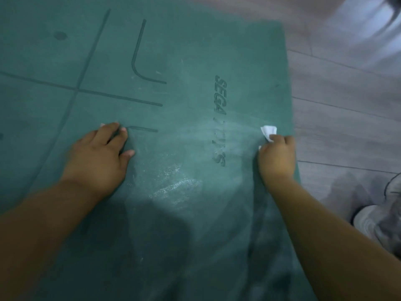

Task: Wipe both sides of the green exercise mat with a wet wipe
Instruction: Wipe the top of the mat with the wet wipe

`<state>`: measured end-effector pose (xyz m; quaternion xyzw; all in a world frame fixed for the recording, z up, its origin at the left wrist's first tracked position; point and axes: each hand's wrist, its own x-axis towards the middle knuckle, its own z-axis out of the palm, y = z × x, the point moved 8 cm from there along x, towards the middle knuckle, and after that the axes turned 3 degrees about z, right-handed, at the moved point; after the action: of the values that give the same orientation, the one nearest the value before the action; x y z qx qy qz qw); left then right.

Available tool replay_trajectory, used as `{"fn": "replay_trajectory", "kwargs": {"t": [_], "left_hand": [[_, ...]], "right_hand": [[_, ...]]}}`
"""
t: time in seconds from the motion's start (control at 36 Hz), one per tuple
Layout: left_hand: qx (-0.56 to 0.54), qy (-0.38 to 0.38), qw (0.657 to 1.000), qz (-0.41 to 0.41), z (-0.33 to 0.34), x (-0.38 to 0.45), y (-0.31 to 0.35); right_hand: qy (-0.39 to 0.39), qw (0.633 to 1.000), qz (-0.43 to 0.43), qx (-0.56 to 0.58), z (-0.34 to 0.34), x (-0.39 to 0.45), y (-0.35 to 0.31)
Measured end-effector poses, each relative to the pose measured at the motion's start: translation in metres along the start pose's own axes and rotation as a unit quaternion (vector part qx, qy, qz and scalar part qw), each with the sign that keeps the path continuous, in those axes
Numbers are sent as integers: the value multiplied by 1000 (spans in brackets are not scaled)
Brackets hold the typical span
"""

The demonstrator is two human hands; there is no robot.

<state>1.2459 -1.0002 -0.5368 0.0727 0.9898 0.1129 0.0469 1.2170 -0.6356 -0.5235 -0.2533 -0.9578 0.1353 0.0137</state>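
My right hand (276,156) is curled around a crumpled white wipe (268,131) — the wad pokes out past my knuckles, pressed down on the mat (195,51) just inside its right edge. My left hand (98,156) lies palm-down on the mat, well apart from the right, fingers spread and fairly straight, thumb out to the side; a scrap of something white (102,125) shows just past the fingertips, too small for me to tell what it is. Between the two hands runs a pale, streaky sheen (173,185), brightest a little nearer to me than the hands, and faint streaks lead across toward the wipe. A dark logo (219,120) is printed lengthwise between my hands, closer to the right one, its middle letters washed out by the glare. Beyond my left hand, dark guide lines (117,97) cross on the mat, with a curved corner mark farther out. The green mat lies flat on a grey plank floor (342,101), filling most of my view, its right edge running just beside my right hand. On the floor to the right, near my forearm, I see grey fabric and a pale shoe (366,218) — blurred.
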Motion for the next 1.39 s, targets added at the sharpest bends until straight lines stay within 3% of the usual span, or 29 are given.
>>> {"fn": "replay_trajectory", "kwargs": {"t": [0.06, 0.14, 0.19, 0.28, 0.33, 0.36, 0.44, 0.5, 0.58, 0.69, 0.75, 0.89, 0.97, 1.06, 1.19, 1.39], "left_hand": [[4, -6, 1000, -13, 1, 0, 1], [10, -32, 999, -37, 1, 0, 3], [17, -74, 996, -48, 1, 0, 5], [33, -143, 988, -50, 2, -8, 10], [45, -177, 982, -41, 3, -21, 13], [48, -189, 980, -37, 3, -28, 15], [53, -215, 975, -27, 3, -53, 20], [51, -224, 973, -25, 4, -68, 24], [42, -234, 971, -25, 6, -87, 34], [45, -255, 966, -11, 9, -113, 52], [48, -274, 961, 0, 11, -127, 60], [65, -312, 947, 37, 11, -165, 71], [74, -325, 941, 53, 9, -187, 74], [81, -334, 937, 61, 7, -201, 75], [104, -342, 930, 90, 1, -218, 76], [172, -359, 912, 104, -18, -230, 60]], "right_hand": [[1, 1000, 25, 4, 7, -17, 6], [-26, 998, -31, 51, 22, -60, -27], [-69, 985, -152, 41, 36, -100, -64], [-153, 931, -331, 14, 52, -154, -98], [-143, 923, -358, 7, 38, -156, -89], [-110, 934, -339, 6, 29, -143, -73], [-76, 989, -122, -43, 9, -81, 14], [-81, 994, 1, -69, -6, -59, 73], [-95, 990, 81, -69, -15, -78, 113], [-113, 990, 66, -47, -8, -146, 99], [-132, 989, 19, -66, 3, -182, 82], [-231, 965, -70, -105, 18, -253, 68], [-244, 962, -43, -114, 8, -264, 94], [-221, 969, 60, -96, -11, -268, 134], [-234, 950, 202, -49, -28, -285, 177], [-281, 956, 65, -60, -33, -299, 113]]}}
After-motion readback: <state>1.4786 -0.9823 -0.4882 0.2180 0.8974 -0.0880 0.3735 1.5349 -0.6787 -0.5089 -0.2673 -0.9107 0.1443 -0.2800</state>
